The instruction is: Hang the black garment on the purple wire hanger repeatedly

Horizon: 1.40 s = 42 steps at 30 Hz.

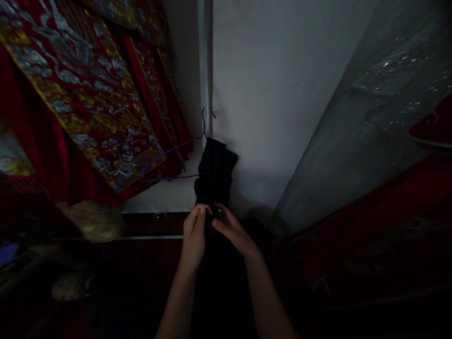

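Observation:
A dark garment [216,172], its exact kind lost in the dim light, hangs from a thin purple hanger [173,149] in the middle of the view. The hanger's hook meets a pale vertical strip on the wall, and its left arm sticks out bare. Below the hanger, my left hand [196,225] pinches the dark cloth between thumb and fingers. Close beside it, my right hand [229,227] is closed on the same cloth, with a small pale glint at its fingertips. Shadow hides the lower part of the garment.
Red embroidered garments [106,103] with gold and silver patterns hang at the left. A translucent cover [339,141] drapes over red clothing [374,207] at the right. Behind stands a pale wall [275,70]. A polka-dotted item [70,286] lies low at the left.

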Tool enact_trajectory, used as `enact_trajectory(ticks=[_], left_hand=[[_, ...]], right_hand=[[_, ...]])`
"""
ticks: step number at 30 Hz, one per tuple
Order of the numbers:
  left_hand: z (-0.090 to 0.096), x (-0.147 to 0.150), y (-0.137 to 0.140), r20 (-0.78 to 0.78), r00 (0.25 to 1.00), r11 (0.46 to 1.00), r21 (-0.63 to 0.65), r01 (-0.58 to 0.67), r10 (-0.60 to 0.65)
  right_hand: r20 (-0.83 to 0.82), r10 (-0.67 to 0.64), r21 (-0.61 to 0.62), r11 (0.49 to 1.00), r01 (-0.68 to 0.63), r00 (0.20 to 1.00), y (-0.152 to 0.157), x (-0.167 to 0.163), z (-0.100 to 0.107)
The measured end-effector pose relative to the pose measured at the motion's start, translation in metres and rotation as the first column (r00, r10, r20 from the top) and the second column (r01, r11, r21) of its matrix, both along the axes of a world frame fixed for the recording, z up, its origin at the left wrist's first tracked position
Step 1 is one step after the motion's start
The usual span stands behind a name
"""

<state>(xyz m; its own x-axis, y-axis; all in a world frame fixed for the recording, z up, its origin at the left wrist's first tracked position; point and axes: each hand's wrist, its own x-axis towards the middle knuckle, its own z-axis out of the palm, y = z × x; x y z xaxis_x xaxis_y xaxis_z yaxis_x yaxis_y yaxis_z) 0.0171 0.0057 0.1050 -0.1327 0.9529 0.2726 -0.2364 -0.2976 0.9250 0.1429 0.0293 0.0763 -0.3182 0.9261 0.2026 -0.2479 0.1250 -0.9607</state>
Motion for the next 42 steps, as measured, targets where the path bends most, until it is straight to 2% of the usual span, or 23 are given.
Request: enact_trajectory(ticks=[2, 4, 6, 9, 11, 14, 17, 19, 21, 24, 27, 30, 33, 35, 37, 39, 42], left_hand=[[0.000, -0.007, 0.002, -0.018, 1.000, 0.999, 0.037, -0.018, 0.019], [0.002, -0.013, 0.003, -0.028, 0.999, 0.996, 0.086, -0.039, 0.042], [0.004, -0.018, 0.003, -0.039, 0.998, 0.993, 0.115, -0.036, 0.041], [0.003, -0.021, 0.001, -0.090, 0.996, 0.993, 0.119, -0.006, 0.017], [0.001, -0.020, 0.000, -0.141, 0.990, 0.992, 0.129, 0.011, 0.007], [-0.005, -0.019, 0.004, -0.137, 0.990, 0.987, 0.160, -0.012, 0.035], [-0.010, -0.017, 0.020, -0.113, 0.991, 0.974, 0.222, -0.043, 0.070], [-0.011, -0.016, 0.037, -0.177, 0.984, 0.968, 0.251, 0.028, 0.017], [-0.007, -0.013, 0.058, -0.267, 0.960, 0.949, 0.271, 0.160, -0.085], [0.002, -0.002, 0.091, -0.444, 0.878, 0.869, 0.346, 0.354, -0.181], [0.010, 0.012, 0.123, -0.620, 0.771, 0.792, 0.392, 0.469, -0.150], [0.011, 0.024, 0.145, -0.649, 0.751, 0.784, 0.402, 0.473, -0.120], [0.012, 0.035, 0.153, -0.565, 0.806, 0.804, 0.389, 0.450, -0.178], [0.017, 0.045, 0.152, -0.479, 0.837, 0.816, 0.352, 0.458, -0.264], [0.024, 0.058, 0.147, -0.417, 0.836, 0.804, 0.319, 0.502, -0.356], [0.029, 0.074, 0.140, -0.399, 0.796, 0.754, 0.302, 0.583, -0.456], [0.024, 0.097, 0.124, -0.441, 0.661, 0.649, 0.204, 0.733, -0.607]], right_hand=[[0.097, -0.105, 0.060, 0.993, 0.099, 0.990, 0.002, -0.002, -0.002], [0.183, -0.223, 0.183, 0.965, 0.190, 0.957, 0.002, -0.003, -0.003], [0.219, -0.244, 0.247, 0.951, 0.188, 0.945, 0.002, -0.003, -0.003], [0.223, -0.149, 0.191, 0.976, 0.107, 0.963, -0.001, -0.008, -0.006], [0.228, -0.152, 0.173, 0.978, 0.114, 0.962, -0.002, -0.012, -0.009], [0.226, -0.236, 0.187, 0.963, 0.196, 0.945, -0.002, -0.013, -0.009], [0.175, -0.363, 0.189, 0.924, 0.331, 0.915, -0.003, -0.003, 0.002], [0.142, -0.383, 0.229, 0.910, 0.346, 0.913, -0.006, 0.009, 0.014], [0.126, -0.367, 0.284, 0.903, 0.321, 0.922, -0.011, 0.020, 0.026], [0.074, -0.434, 0.348, 0.855, 0.384, 0.898, -0.020, 0.030, 0.037], [0.037, -0.512, 0.391, 0.798, 0.459, 0.858, -0.024, 0.033, 0.036], [0.052, -0.527, 0.407, 0.787, 0.464, 0.849, -0.024, 0.036, 0.033], [0.047, -0.520, 0.427, 0.783, 0.453, 0.853, -0.024, 0.038, 0.032], [0.032, -0.506, 0.436, 0.783, 0.444, 0.862, -0.025, 0.039, 0.034], [0.011, -0.492, 0.443, 0.783, 0.437, 0.871, -0.027, 0.038, 0.038], [-0.006, -0.479, 0.460, 0.778, 0.427, 0.878, -0.031, 0.037, 0.041], [-0.018, -0.507, 0.482, 0.751, 0.451, 0.862, -0.034, 0.036, 0.044]])
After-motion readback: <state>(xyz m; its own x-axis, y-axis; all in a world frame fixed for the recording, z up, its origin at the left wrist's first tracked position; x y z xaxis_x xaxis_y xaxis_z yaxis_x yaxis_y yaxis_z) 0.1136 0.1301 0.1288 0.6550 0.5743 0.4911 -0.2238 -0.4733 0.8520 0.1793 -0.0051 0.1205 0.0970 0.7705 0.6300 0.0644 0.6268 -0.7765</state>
